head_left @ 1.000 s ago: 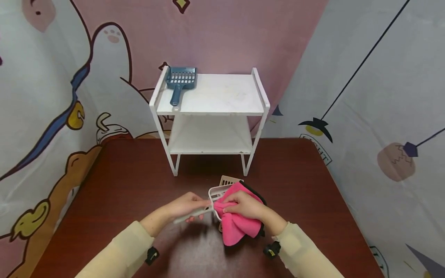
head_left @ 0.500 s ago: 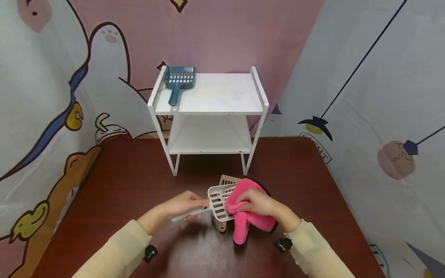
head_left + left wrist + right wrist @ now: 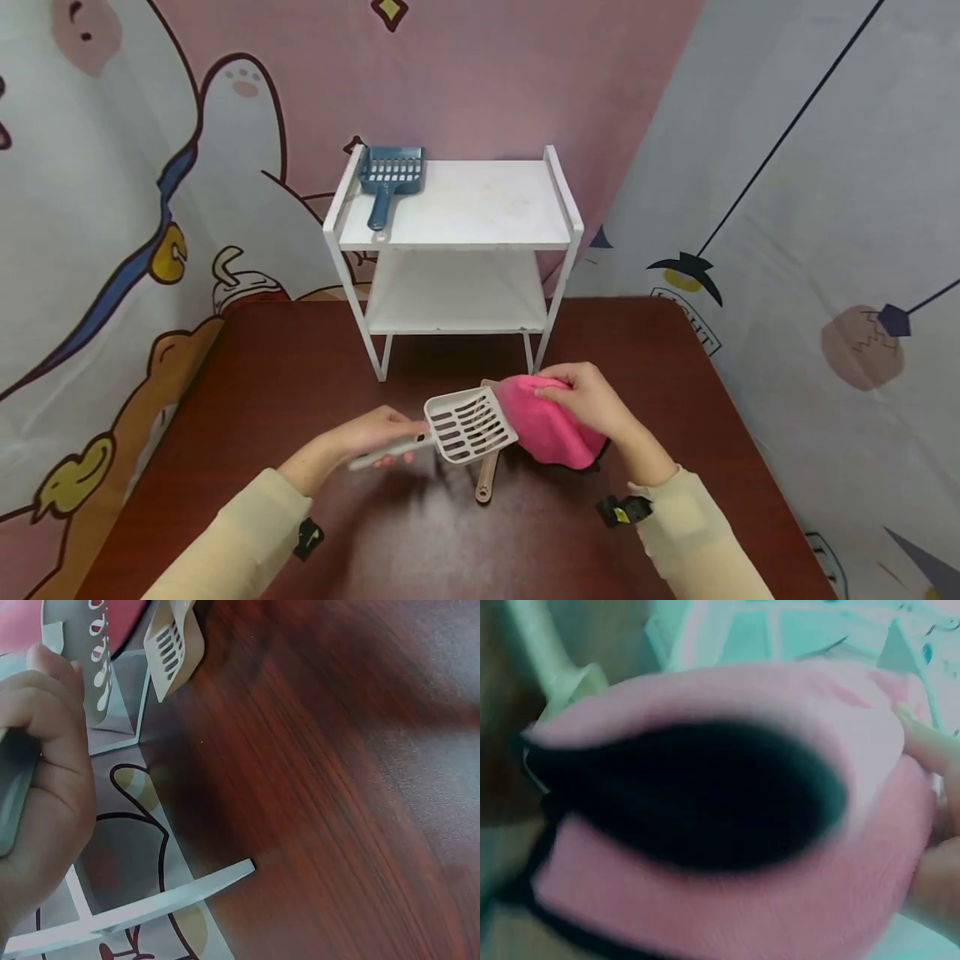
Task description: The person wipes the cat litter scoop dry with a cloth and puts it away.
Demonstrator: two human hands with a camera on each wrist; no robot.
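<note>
My left hand grips the handle of a white litter scoop, tilted above the table with its slotted face showing. In the left wrist view the fingers curl round the grey handle. My right hand pinches a pink cloth with a black edge, which hangs bunched right beside the scoop's far rim. The right wrist view has the cloth folded open, its black inside blurred. Under both lies a beige litter scoop; its paw-marked handle shows, while most of its head is hidden.
A white two-tier rack stands at the back of the dark red-brown table. On its upper shelf, at the left, lies a blue litter scoop. Cartoon-printed curtains hang behind and on both sides.
The cloth has come off the white scoop's slots and moved right with my right hand. My left hand has drawn the scoop slightly left, uncovering the beige scoop's handle.
</note>
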